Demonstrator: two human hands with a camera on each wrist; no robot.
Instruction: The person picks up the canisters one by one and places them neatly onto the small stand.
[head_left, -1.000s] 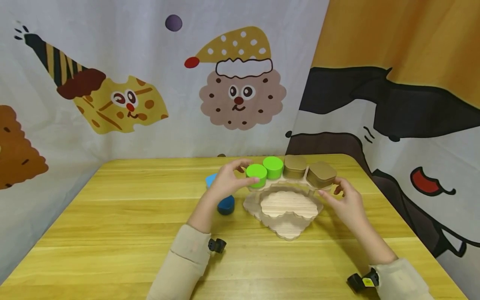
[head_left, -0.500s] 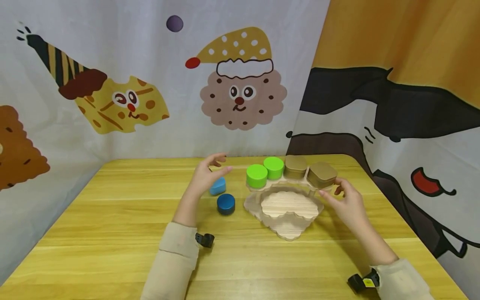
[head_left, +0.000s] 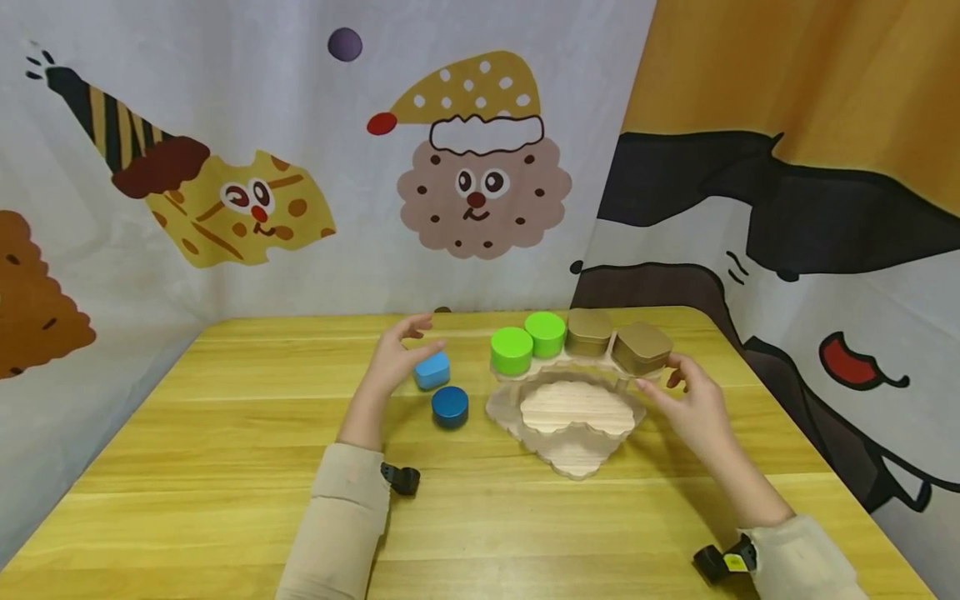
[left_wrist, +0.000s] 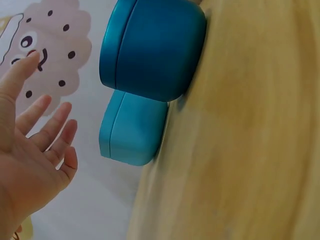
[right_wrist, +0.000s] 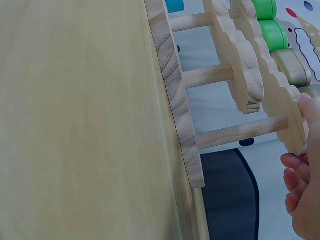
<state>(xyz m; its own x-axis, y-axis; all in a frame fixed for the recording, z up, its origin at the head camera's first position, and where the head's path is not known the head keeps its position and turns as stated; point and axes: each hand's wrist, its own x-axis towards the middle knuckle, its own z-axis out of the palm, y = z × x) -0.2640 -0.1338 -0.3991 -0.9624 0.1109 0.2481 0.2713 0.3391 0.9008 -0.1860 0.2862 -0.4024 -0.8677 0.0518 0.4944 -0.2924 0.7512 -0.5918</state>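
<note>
A tiered wooden display stand (head_left: 577,408) with scalloped shelves stands on the table. Two bright green round tins (head_left: 512,352) and two gold tins (head_left: 642,348) sit along its top shelf. My right hand (head_left: 693,404) pinches the right end of that shelf, thumb above and fingers below in the right wrist view. Left of the stand, a light blue tin (head_left: 432,372) and a dark blue round tin (head_left: 450,407) rest on the table. My left hand (head_left: 390,358) hovers beside the light blue tin, fingers spread and holding nothing, as the left wrist view (left_wrist: 37,150) also shows.
The yellow wood-grain table (head_left: 225,467) ends at a back edge close behind the stand. A cartoon-printed curtain (head_left: 285,100) hangs beyond it. Round dowels (right_wrist: 240,132) hold the stand's shelves apart.
My left hand has moved left from the front green tin and let it be, coming down beside the light blue tin. My right hand stays at the shelf end.
</note>
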